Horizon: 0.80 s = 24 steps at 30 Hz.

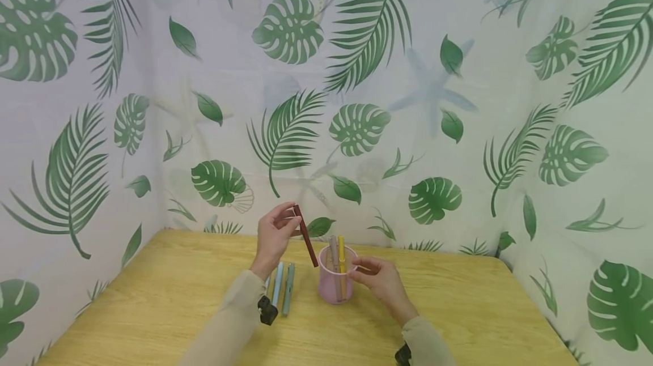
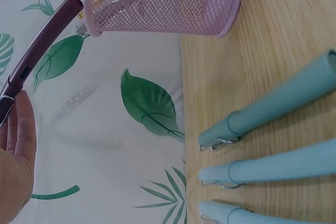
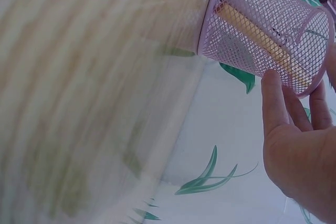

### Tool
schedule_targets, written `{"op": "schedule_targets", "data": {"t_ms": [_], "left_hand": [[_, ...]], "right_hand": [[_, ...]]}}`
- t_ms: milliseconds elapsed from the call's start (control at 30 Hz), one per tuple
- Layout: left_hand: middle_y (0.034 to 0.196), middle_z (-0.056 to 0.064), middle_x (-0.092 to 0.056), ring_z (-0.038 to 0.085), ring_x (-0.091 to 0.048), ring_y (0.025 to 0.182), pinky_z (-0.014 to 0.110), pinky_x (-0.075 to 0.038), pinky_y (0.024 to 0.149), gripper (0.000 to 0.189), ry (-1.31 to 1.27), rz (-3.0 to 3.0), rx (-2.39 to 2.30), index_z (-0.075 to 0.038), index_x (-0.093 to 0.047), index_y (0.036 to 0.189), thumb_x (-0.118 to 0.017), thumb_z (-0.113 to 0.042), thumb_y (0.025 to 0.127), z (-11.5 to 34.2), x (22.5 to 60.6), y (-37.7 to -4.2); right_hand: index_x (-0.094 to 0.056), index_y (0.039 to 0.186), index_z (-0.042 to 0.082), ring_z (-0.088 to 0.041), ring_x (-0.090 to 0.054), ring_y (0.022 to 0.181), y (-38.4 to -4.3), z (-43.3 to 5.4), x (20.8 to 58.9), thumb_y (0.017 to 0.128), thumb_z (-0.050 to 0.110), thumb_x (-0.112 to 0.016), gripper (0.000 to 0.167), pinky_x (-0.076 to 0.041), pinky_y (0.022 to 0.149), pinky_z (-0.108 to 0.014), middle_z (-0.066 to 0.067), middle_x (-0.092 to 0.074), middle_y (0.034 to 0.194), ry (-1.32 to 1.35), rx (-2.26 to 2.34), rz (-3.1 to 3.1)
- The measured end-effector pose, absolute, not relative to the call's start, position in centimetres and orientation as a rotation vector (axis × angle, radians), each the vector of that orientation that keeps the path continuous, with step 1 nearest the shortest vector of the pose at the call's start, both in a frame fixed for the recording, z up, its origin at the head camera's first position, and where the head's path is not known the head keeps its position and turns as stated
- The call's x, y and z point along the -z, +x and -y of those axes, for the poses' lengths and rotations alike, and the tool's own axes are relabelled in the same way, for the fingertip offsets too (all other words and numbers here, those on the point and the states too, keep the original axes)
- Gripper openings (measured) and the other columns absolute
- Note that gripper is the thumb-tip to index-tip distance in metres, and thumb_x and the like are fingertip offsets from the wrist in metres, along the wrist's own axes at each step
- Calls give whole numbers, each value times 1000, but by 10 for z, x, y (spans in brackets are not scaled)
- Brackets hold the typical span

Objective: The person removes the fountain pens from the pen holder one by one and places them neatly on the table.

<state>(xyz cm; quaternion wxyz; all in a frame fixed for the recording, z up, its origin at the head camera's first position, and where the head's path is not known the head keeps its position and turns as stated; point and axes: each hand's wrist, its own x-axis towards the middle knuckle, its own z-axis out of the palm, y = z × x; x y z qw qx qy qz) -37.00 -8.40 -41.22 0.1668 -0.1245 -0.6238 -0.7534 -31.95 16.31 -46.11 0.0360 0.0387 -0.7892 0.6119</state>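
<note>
Left hand (image 1: 272, 235) pinches a red pen (image 1: 306, 237) outside the cup (image 1: 326, 292), which the right hand (image 1: 381, 282) touches, fingers relaxed; two pens (image 1: 341, 250) are in, three others (image 1: 288, 291) apparently left on the table (image 1: 127, 298).

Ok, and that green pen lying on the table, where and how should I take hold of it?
I'd pinch the green pen across mid-barrel, by its long sides, from above and from the side of the pink mesh cup. The slim pen lies flat; bare table shows toward the cup, while a light blue pen lies closer on its other side.
</note>
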Motion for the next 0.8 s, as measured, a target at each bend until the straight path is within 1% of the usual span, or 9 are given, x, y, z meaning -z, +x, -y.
{"op": "schedule_targets", "data": {"t_ms": [133, 167, 300, 567, 800], "left_hand": [[111, 27, -64, 12, -68, 84, 37, -61, 71, 36, -348, 1779, 2149, -3, -64, 125, -66, 4, 90, 89, 417, -369], [111, 27, -64, 12, -68, 83, 35, -61, 70, 36, -346, 1782, 2152, -2, -63, 125, -66, 3, 90, 90, 418, -369], [111, 25, -65, 12, -68, 83, 35, -61, 71, 38, -319, 1808, 2159, 2, -61, 127, -66, 3, 90, 94, 423, -368], [115, 24, -65, 11, -67, 86, 34, -61, 72, 36, -227, 1870, 2154, -1, -62, 127, -66, 1, 91, 105, 431, -365], [117, 22, -66, 13, -67, 87, 32, -60, 70, 36, -159, 1945, 2118, -4, -63, 127, -65, 0, 91, 115, 438, -365]], "right_hand": [[-71, 110, 1, -35, -63, 117, -320, -162, 460, 82, 11, -79, 31, -54, 95, -42, -16, -67, 124, 128, -1883, 2416], [-71, 110, 0, -35, -63, 117, -319, -162, 459, 82, 11, -79, 31, -54, 95, -42, -16, -67, 124, 128, -1887, 2413], [-70, 112, -1, -35, -62, 117, -319, -161, 459, 82, 11, -79, 33, -54, 95, -42, -16, -68, 123, 125, -1889, 2415], [-69, 113, -1, -35, -62, 118, -319, -162, 459, 83, 10, -78, 33, -54, 95, -41, -16, -67, 124, 118, -1906, 2402], [-70, 112, 0, -35, -62, 118, -319, -162, 461, 83, 9, -78, 32, -54, 95, -42, -16, -66, 125, 125, -1905, 2410]]}}
